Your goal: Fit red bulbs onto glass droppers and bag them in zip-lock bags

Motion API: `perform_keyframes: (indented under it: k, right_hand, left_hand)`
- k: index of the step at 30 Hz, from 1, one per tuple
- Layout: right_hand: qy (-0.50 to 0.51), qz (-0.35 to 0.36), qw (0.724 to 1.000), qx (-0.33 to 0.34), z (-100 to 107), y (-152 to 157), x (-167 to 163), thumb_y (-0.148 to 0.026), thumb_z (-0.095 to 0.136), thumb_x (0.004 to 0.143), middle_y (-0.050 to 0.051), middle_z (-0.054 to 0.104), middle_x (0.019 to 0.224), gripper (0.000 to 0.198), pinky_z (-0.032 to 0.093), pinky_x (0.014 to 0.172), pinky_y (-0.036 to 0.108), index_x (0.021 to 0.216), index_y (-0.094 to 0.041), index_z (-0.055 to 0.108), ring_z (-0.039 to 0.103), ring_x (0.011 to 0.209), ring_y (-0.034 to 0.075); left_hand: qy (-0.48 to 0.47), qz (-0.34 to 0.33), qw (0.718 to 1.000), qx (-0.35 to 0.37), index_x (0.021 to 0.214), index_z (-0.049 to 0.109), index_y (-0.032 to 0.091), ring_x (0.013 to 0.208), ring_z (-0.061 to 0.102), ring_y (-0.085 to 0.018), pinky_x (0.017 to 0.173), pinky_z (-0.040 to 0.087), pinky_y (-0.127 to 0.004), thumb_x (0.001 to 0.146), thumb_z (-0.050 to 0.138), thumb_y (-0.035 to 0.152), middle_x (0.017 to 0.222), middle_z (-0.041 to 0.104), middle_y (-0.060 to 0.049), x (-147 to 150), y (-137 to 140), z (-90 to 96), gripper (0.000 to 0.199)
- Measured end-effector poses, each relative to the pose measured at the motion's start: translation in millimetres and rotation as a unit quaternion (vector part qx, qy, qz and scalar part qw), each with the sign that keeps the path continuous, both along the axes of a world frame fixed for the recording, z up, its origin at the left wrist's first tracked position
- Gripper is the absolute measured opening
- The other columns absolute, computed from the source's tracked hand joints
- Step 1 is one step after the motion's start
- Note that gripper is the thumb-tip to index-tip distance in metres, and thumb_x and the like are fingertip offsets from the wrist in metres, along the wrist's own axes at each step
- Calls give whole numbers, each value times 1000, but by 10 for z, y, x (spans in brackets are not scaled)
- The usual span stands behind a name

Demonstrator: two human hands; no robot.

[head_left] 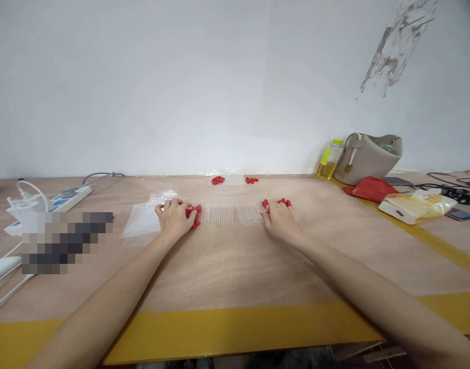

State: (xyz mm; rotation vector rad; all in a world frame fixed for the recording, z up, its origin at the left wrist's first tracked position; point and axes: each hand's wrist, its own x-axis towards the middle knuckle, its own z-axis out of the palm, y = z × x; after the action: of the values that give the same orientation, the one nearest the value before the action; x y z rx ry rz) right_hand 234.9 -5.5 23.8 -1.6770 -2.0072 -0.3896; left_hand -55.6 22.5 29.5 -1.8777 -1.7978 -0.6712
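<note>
My left hand (175, 218) rests on the table with its fingers spread, the thumb touching a pile of small red rubber bulbs (196, 211). My right hand (281, 221) lies cupped over a second group of red bulbs (284, 203); several poke out beyond its fingertips, and whatever is beneath the palm is hidden. Between the hands lie two rows of thin clear tubes, side by side: a left row (218, 214) and a right row (250, 213). Under and left of my left hand are clear plastic bags (142, 220).
Two small red heaps, one on the left (218, 180) and one on the right (252, 180), lie by the wall beside a clear bag (233, 179). A power strip (71, 199) with cables is at left. Right are a bottle (329, 161), a grey bag (369, 159) and a red pouch (374, 189).
</note>
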Motion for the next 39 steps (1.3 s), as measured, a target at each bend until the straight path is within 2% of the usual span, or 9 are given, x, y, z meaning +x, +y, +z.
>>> perform_keyframes:
  k: [3,8,14,18,22,26,30,35,39]
  right_hand:
    - [1,32,999,25,-94,-101,-2,-28,40,83,9,61,77,17,31,71,34,77,-16,49,53,74,22]
    - [35,109,993,3,-158,-179,-52,-24,41,84,6,62,78,10,30,71,33,81,-17,48,55,75,20]
    - [39,150,988,4,-206,-199,-93,-23,42,84,4,65,78,11,27,73,33,86,-17,50,57,75,18]
    - [35,166,985,25,-268,-186,-70,-23,41,85,6,65,87,16,27,74,33,94,-16,53,57,80,18]
    - [15,176,984,30,-287,-196,-44,-21,39,86,6,64,90,21,27,72,31,98,-18,55,57,81,17]
    - [36,181,983,21,-285,-212,-40,-21,37,87,5,63,91,20,28,72,30,93,-18,55,56,81,16]
    - [36,186,982,12,-279,-224,-73,-20,36,86,4,62,86,18,28,72,29,87,-17,54,54,78,15]
    - [48,221,974,0,-256,-263,-125,-21,37,86,3,62,83,16,27,71,29,84,-17,53,54,75,14]
    - [91,250,964,0,-231,-300,-145,-21,38,86,2,62,79,16,26,71,29,83,-18,53,53,69,12]
  left_hand:
    - [12,-6,1000,-7,80,66,22,94,43,-28,82,21,-45,75,47,37,97,56,-9,35,30,-19,25]
    - [13,-4,1000,-11,76,66,21,92,44,-28,82,22,-45,74,48,36,95,56,-10,43,81,-53,24]
    - [-30,-23,999,31,75,65,20,95,43,-29,83,22,-46,75,49,32,95,57,-9,70,25,10,21]
    - [-69,-123,988,58,78,63,19,96,45,-27,84,26,-44,76,50,27,94,57,-8,207,-168,58,16]
    - [-103,-308,945,-41,80,58,17,81,53,-18,73,40,-31,77,47,19,83,58,-4,430,-388,-48,11]
    - [-134,-317,930,-127,76,56,16,63,54,-14,59,42,-25,71,49,12,71,57,-1,587,-480,-201,9]
    - [-135,-317,932,-116,87,60,16,66,54,-14,63,43,-26,72,54,18,75,58,-3,636,-453,-263,16]
    - [-128,-332,928,-109,79,66,19,73,53,-16,68,41,-28,80,52,28,76,56,-3,655,-420,-267,17]
    - [-194,-375,900,-112,85,61,17,78,54,-15,70,41,-27,83,48,26,81,59,-3,683,-451,-230,15]
